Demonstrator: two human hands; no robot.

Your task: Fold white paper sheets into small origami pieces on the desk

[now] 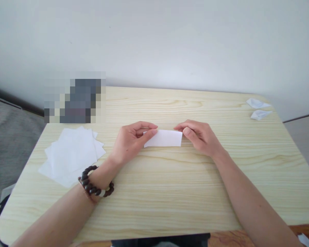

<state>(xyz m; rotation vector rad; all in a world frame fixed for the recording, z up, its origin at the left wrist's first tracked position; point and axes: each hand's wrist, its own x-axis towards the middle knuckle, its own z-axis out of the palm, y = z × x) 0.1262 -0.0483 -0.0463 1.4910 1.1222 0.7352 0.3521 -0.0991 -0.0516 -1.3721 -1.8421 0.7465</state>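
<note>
A folded strip of white paper [164, 138] is held over the middle of the wooden table. My left hand [131, 140] pinches its left end, with the thumb in front and the fingers behind. At the right end, my right hand [199, 137] has its fingers curled at the upper corner. Its index fingertip reaches behind the paper, and the thumb lies close beside the edge. Dark beads [92, 188] circle my left wrist.
Loose white paper sheets [73, 147] lie fanned in a pile at the left. Behind them is a pixelated dark object [79, 101]. Two folded white paper pieces [257, 103] rest at the far right corner. A wall [170, 44] borders the table's back edge.
</note>
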